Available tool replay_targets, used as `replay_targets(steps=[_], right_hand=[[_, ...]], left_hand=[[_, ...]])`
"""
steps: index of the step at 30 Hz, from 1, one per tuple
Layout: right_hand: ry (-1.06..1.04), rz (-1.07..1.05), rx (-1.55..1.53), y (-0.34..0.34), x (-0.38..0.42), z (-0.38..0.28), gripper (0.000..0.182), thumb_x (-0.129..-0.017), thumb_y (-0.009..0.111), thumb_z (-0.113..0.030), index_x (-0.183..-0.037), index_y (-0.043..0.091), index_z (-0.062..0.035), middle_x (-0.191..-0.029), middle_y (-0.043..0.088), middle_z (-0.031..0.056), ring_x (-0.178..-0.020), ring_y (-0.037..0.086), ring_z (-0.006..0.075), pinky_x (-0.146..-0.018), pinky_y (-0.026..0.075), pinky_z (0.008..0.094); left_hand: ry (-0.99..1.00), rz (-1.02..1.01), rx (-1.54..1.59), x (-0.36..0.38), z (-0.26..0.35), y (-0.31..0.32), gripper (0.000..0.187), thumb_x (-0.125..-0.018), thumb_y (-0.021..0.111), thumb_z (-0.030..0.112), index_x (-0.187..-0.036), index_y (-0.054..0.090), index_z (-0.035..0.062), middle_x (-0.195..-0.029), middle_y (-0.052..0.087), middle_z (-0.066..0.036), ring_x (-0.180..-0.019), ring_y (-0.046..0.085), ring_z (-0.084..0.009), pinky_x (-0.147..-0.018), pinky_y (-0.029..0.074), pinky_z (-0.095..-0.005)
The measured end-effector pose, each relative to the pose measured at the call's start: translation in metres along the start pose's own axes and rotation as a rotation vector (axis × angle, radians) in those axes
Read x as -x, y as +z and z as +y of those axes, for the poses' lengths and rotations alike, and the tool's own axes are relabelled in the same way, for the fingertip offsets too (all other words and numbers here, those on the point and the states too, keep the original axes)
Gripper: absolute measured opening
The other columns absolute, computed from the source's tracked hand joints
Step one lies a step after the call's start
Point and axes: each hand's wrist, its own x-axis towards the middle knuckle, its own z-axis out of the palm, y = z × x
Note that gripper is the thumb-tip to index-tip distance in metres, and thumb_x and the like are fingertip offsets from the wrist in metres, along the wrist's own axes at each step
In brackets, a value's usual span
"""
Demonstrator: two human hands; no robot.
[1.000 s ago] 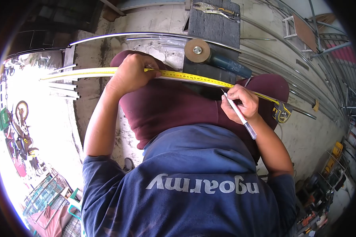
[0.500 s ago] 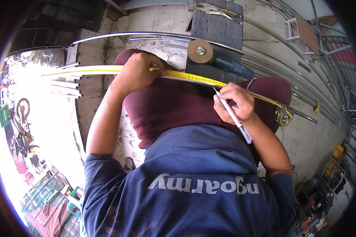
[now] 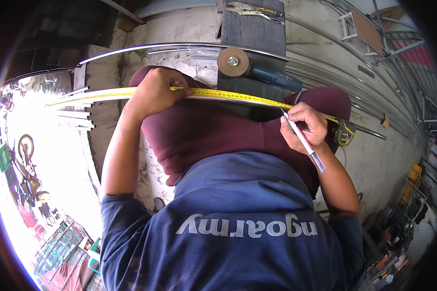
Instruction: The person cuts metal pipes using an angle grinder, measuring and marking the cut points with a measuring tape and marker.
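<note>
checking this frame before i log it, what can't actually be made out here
Head view, the only one:
- Numbers on the yellow tape measure blade: too small to read.
- Thin metal strip under the blade: mostly covered by it and by the left hand.
- Tip of the white marker pen in the right hand: whether it touches is too fine to tell.
- Blue angle grinder with tan disc: rear hidden by the maroon knee.
- Workshop clutter at lower right: blurred by lens edge.

tape measure (image 3: pixel 228 93): yellow, black markings | tape case (image 3: pixel 344 133): black and yellow | pen (image 3: pixel 306 143): white, red print | trousers (image 3: pixel 213 131): maroon | shirt (image 3: pixel 238 228): navy, grey lettering | grinder body (image 3: pixel 274 77): blue | disc (image 3: pixel 232 61): tan
</note>
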Motion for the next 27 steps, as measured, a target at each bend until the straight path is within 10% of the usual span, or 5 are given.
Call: replay_targets(steps=[27], right_hand=[[0.084,-0.08,-0.119,0.045,-0.008,-0.001,0.03,-0.079,0.086,0.01,-0.085,0.059,-0.002,-0.077,0.065,0.0113,-0.061,0.064,0.0228,-0.056,0.05,0.0328]], left_hand=[[0.023,-0.03,-0.001,-0.004,0.007,0.001,0.018,-0.088,0.09,0.02,-0.095,0.086,0.0034,-0.091,0.081,-0.016,-0.085,0.077,-0.0284,-0.085,0.059,-0.0408]])
